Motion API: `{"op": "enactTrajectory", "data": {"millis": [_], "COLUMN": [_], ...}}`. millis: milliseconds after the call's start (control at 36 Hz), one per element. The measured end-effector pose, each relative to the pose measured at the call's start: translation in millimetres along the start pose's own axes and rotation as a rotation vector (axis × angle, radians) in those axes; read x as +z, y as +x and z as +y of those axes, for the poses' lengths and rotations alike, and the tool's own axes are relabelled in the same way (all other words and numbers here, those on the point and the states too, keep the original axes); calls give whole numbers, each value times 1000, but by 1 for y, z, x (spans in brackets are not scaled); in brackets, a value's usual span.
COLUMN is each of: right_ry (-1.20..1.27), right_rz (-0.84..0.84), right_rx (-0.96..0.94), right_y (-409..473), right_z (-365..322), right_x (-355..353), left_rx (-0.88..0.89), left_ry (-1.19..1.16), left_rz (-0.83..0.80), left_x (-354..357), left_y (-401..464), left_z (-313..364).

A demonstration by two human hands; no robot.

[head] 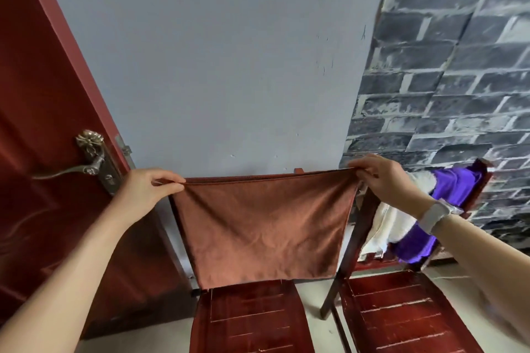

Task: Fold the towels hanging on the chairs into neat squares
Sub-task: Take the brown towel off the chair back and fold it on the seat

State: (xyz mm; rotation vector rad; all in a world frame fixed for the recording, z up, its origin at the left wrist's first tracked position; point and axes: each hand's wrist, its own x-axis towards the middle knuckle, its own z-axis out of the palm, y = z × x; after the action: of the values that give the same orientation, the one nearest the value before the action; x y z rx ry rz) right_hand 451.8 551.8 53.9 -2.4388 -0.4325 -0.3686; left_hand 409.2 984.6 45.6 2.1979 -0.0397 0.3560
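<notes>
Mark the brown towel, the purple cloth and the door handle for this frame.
brown towel (263, 226), head view, centre of the hanging panel.
purple cloth (456, 183), head view, upper part over the chair back.
door handle (68, 171), head view, middle of the lever.

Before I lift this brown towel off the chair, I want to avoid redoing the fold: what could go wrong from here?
1. The left hand and right hand only pinch the brown towel at its top corners; a slip would probably drop one side and skew the fold.
2. The hem hangs against the chair seat and might drag or catch when lifted.
3. The right hand is close to the white towel; it could get knocked off.
</notes>
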Motion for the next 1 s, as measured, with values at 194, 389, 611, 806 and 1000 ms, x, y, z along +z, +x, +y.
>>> {"op": "enactTrajectory", "data": {"millis": [194, 389, 611, 806, 1000], "right_ry": [-69, -143, -131, -104, -116], "right_rz": [-24, -77, -89, -136, -301], "right_rx": [-7, 13, 40, 63, 152], "right_y": [0, 2, 7, 6, -3], "right_z": [0, 7, 16, 32, 51], "right_x": [-6, -2, 24, 69, 126], "left_rx": [23, 53, 142, 52, -90], "left_ry": [46, 171, 340, 417, 485], "left_rz": [-34, -52, 26, -24, -125], "left_x": [3, 6, 16, 30, 55], "left_y": [5, 5, 3, -4, -22], "left_z": [9, 7, -18, -64, -110]}}
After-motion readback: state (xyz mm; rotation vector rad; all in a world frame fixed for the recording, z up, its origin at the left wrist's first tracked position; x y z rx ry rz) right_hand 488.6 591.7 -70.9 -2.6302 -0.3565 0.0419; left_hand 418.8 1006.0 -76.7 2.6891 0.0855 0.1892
